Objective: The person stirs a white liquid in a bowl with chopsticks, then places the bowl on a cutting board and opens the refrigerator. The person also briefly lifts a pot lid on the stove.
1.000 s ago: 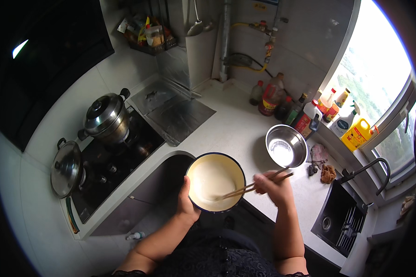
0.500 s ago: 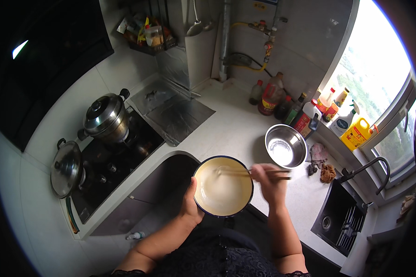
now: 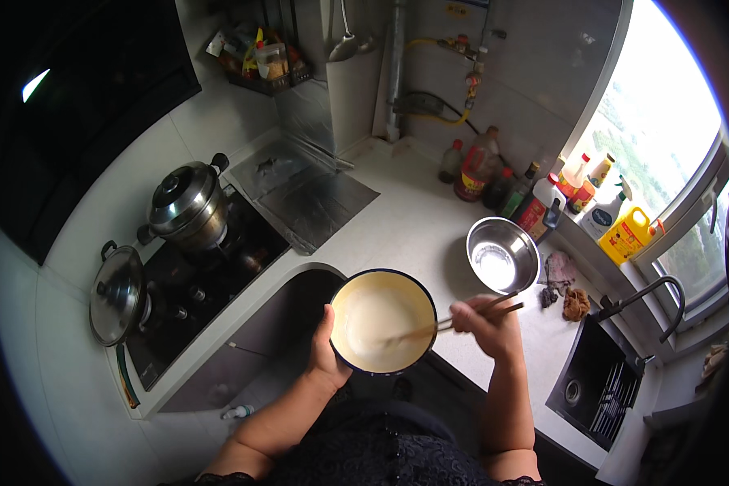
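At the centre of the frame, a round dark-rimmed bowl [image 3: 383, 321] holds pale creamy batter. The left hand [image 3: 326, 354] grips its lower left rim; the right hand [image 3: 483, 322] is closed around thin chopsticks [image 3: 449, 321] dipped in the batter. Just upper right, an empty shiny steel bowl [image 3: 503, 254] sits on the white counter [image 3: 413, 223]. Two lidded metal pots [image 3: 188, 206] stand on the stove at the left.

An empty steel bowl [image 3: 503, 254] stands on the white worktop [image 3: 413, 223]. Sauce bottles [image 3: 494, 178] line the wall, a yellow jug [image 3: 624, 235] sits by the window. Two lidded pots [image 3: 188, 206] occupy the stove [image 3: 194, 283]; the sink [image 3: 599, 381] lies at right.
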`<control>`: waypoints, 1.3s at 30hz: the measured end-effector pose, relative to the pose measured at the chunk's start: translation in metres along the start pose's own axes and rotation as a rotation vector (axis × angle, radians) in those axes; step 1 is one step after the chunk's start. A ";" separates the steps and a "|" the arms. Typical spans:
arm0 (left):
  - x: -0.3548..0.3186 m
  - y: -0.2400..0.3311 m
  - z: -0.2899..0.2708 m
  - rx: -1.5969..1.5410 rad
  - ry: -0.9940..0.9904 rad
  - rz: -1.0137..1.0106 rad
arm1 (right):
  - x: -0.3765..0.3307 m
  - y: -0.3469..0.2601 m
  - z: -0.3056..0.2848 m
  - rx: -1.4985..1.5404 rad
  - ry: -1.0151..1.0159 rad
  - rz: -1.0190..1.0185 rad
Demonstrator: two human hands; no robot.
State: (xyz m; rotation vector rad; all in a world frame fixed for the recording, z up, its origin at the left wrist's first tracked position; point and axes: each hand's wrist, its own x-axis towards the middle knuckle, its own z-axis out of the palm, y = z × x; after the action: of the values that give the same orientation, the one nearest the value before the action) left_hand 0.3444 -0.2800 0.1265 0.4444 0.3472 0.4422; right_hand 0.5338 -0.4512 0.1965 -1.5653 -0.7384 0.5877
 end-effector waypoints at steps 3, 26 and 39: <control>0.002 -0.007 0.002 -0.015 0.014 -0.037 | 0.005 0.017 0.021 -0.077 0.313 -0.214; 0.005 -0.009 0.016 0.103 0.005 -0.040 | -0.008 0.003 0.041 0.150 0.253 -0.113; 0.007 -0.005 0.004 0.048 0.016 0.013 | -0.009 -0.001 0.018 0.093 -0.073 0.146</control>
State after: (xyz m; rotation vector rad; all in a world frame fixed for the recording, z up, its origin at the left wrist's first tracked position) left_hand 0.3536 -0.2822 0.1260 0.4906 0.3718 0.4507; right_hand 0.5145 -0.4465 0.1949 -1.5264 -0.6457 0.7796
